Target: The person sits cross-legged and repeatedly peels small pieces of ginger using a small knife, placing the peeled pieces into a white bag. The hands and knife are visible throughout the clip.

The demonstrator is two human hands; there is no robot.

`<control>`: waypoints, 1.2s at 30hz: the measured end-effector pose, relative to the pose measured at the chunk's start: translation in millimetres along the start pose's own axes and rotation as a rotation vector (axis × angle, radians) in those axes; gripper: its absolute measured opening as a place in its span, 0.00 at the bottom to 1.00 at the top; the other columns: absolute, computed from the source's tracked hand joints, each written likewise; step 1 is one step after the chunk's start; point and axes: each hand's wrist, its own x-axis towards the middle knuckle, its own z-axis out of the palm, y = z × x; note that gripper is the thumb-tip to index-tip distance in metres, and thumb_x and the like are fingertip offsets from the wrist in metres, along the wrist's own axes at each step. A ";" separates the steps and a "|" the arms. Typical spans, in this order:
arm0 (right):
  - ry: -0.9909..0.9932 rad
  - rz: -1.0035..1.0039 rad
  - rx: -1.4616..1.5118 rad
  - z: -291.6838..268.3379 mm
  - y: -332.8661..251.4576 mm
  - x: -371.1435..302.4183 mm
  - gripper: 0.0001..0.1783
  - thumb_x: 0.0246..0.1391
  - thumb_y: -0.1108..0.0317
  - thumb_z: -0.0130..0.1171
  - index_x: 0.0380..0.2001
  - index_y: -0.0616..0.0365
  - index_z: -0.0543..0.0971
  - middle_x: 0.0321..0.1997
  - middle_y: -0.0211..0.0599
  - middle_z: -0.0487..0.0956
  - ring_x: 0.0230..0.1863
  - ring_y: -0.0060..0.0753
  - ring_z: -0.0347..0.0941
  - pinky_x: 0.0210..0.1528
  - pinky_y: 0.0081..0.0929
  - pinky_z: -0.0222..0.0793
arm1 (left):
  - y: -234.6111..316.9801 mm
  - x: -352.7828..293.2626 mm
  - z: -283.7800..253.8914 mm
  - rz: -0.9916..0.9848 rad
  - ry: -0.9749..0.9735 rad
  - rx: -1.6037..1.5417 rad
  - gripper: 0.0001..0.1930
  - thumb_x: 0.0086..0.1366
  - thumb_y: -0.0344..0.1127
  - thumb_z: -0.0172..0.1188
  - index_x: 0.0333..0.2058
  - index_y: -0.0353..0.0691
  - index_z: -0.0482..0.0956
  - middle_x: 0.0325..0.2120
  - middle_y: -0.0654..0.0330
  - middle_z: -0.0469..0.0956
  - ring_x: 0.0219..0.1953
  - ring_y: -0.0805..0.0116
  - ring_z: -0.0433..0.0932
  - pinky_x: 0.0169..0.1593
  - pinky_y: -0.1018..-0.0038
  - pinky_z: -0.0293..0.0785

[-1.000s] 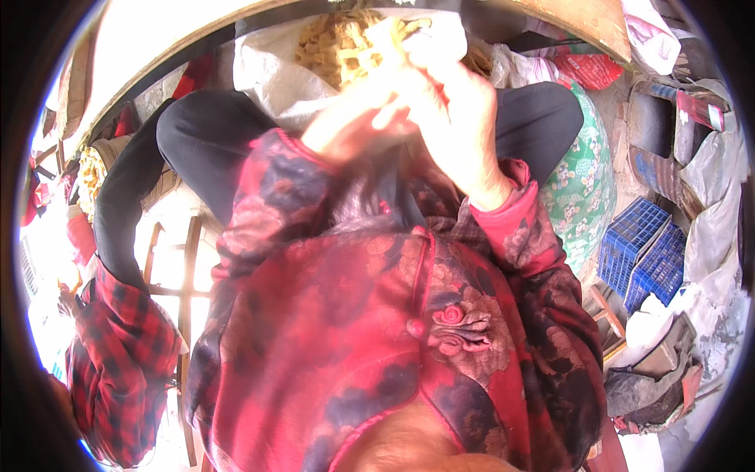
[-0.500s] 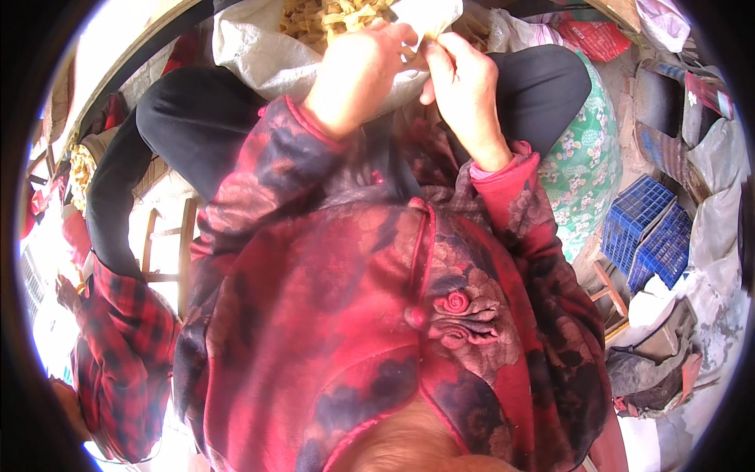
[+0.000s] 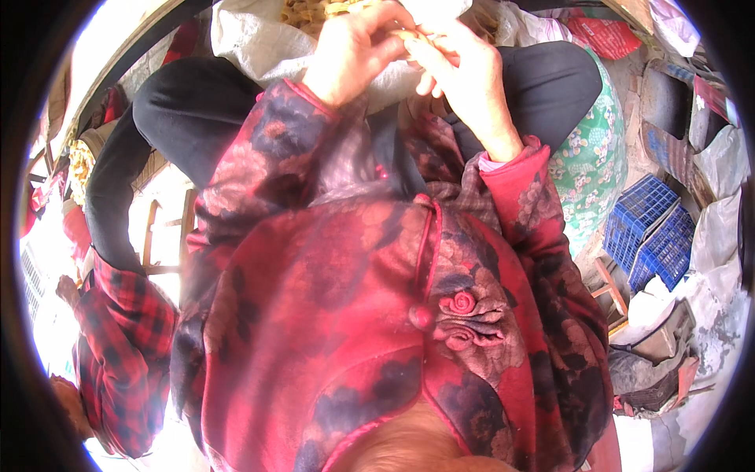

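White sack (image 3: 259,43) on our lap holds tan pieces (image 3: 303,12); our left hand (image 3: 354,51) and right hand (image 3: 460,71) pinch one small piece (image 3: 410,35) above it, its working unfinished, many left.

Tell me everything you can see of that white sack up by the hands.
The white sack lies across the person's lap at the top of the picture. It looks like woven plastic, crumpled and creased, its mouth open toward yellowish pieces heaped inside. Most of it is cut off by the picture's rim. The left hand and right hand meet just above it, pinching something small; whether they touch the sack is unclear.
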 end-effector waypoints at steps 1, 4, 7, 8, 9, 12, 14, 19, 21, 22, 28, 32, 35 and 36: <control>0.006 -0.031 0.019 2.0 5.4 0.8 0.15 0.54 0.69 0.60 0.45 0.62 0.75 0.28 0.34 0.80 0.19 0.16 0.73 0.19 0.13 0.65 | -8.1 1.5 -6.0 -0.058 -0.010 -0.076 0.10 0.63 0.23 0.53 0.43 0.33 0.75 0.33 0.59 0.79 0.35 0.75 0.79 0.39 0.80 0.77; 0.037 -0.032 0.043 0.7 9.1 3.4 0.16 0.54 0.69 0.61 0.45 0.63 0.76 0.30 0.34 0.80 0.21 0.17 0.74 0.21 0.14 0.68 | -2.7 2.4 -8.3 -0.180 -0.040 -0.213 0.10 0.63 0.25 0.55 0.44 0.32 0.76 0.33 0.59 0.80 0.35 0.75 0.79 0.43 0.80 0.75; 0.020 0.037 0.138 -7.2 13.1 6.2 0.17 0.56 0.71 0.58 0.49 0.64 0.75 0.40 0.36 0.79 0.34 0.21 0.76 0.32 0.17 0.73 | 16.6 3.5 -14.8 -0.297 -0.114 -0.161 0.11 0.63 0.26 0.56 0.45 0.33 0.75 0.36 0.61 0.79 0.40 0.76 0.76 0.49 0.79 0.71; -0.034 0.135 0.250 -10.5 12.2 5.4 0.18 0.57 0.71 0.55 0.51 0.63 0.74 0.46 0.38 0.78 0.42 0.23 0.75 0.38 0.18 0.74 | 12.4 1.9 -14.0 -0.229 -0.112 -0.143 0.12 0.63 0.25 0.56 0.45 0.32 0.75 0.37 0.61 0.78 0.41 0.76 0.76 0.49 0.79 0.71; -0.070 0.152 0.352 -12.0 15.7 4.9 0.18 0.58 0.70 0.54 0.51 0.64 0.74 0.47 0.39 0.77 0.44 0.24 0.75 0.42 0.21 0.74 | 6.4 -0.1 -12.7 -0.162 -0.110 -0.126 0.12 0.63 0.25 0.56 0.45 0.32 0.75 0.38 0.62 0.78 0.42 0.75 0.76 0.49 0.79 0.71; -0.152 0.177 0.603 -12.1 25.4 2.6 0.17 0.58 0.68 0.54 0.49 0.65 0.74 0.48 0.40 0.76 0.48 0.26 0.73 0.49 0.24 0.73 | 3.9 0.8 -9.8 -0.014 -0.129 0.011 0.12 0.62 0.23 0.56 0.45 0.34 0.74 0.39 0.62 0.77 0.42 0.74 0.75 0.50 0.78 0.72; -0.176 0.150 0.694 -11.3 21.8 -0.7 0.17 0.57 0.67 0.55 0.47 0.67 0.76 0.48 0.39 0.76 0.46 0.26 0.74 0.51 0.22 0.72 | 0.1 2.6 -4.6 0.051 -0.103 0.092 0.11 0.62 0.22 0.55 0.44 0.35 0.74 0.38 0.63 0.77 0.42 0.75 0.75 0.49 0.77 0.72; -0.108 0.170 0.455 -5.1 22.2 2.0 0.16 0.61 0.66 0.51 0.46 0.68 0.73 0.46 0.41 0.76 0.47 0.28 0.74 0.51 0.26 0.72 | 17.9 -3.5 5.6 0.167 0.081 0.632 0.13 0.51 0.27 0.63 0.36 0.41 0.71 0.27 0.57 0.73 0.29 0.62 0.76 0.33 0.71 0.73; -0.083 0.109 0.142 -2.7 32.0 5.7 0.17 0.63 0.65 0.49 0.46 0.68 0.73 0.41 0.38 0.77 0.42 0.25 0.75 0.46 0.22 0.72 | 22.0 -7.5 4.9 0.289 0.038 0.792 0.12 0.52 0.28 0.62 0.35 0.41 0.71 0.27 0.56 0.73 0.28 0.61 0.76 0.34 0.71 0.73; -0.065 0.056 0.045 -3.1 34.6 6.3 0.17 0.62 0.64 0.50 0.45 0.68 0.74 0.38 0.37 0.78 0.39 0.24 0.75 0.42 0.21 0.72 | 21.9 -8.8 4.2 0.351 0.015 0.870 0.11 0.52 0.28 0.61 0.35 0.41 0.71 0.26 0.56 0.73 0.28 0.60 0.76 0.34 0.70 0.73; -0.167 -0.026 0.103 -15.1 9.6 -2.1 0.13 0.62 0.68 0.49 0.46 0.65 0.75 0.31 0.31 0.76 0.26 0.15 0.69 0.26 0.13 0.65 | 11.0 -15.1 -7.0 0.027 -0.079 -0.064 0.09 0.64 0.35 0.55 0.40 0.37 0.76 0.22 0.63 0.72 0.25 0.73 0.71 0.30 0.75 0.66; -0.195 0.126 -0.026 -38.4 -16.7 -16.5 0.10 0.57 0.73 0.55 0.41 0.64 0.78 0.23 0.26 0.75 0.23 0.12 0.67 0.23 0.13 0.62 | 22.3 -27.8 -18.1 -0.314 -0.030 -0.663 0.12 0.65 0.43 0.50 0.29 0.41 0.69 0.16 0.67 0.63 0.19 0.79 0.58 0.26 0.81 0.54; -0.132 0.105 0.018 -38.1 -12.4 -30.1 0.09 0.56 0.75 0.55 0.39 0.62 0.80 0.20 0.24 0.73 0.21 0.11 0.64 0.22 0.13 0.60 | 26.3 -40.5 -7.9 -0.393 0.032 -0.794 0.13 0.65 0.45 0.52 0.30 0.42 0.68 0.18 0.66 0.65 0.19 0.79 0.58 0.26 0.81 0.54; -0.099 0.079 0.017 -36.9 -8.7 -33.8 0.09 0.56 0.75 0.55 0.40 0.61 0.80 0.20 0.24 0.73 0.21 0.11 0.64 0.22 0.12 0.60 | 21.6 -40.6 -8.2 -0.382 -0.006 -0.810 0.13 0.65 0.46 0.52 0.32 0.42 0.69 0.20 0.65 0.67 0.19 0.78 0.60 0.26 0.82 0.54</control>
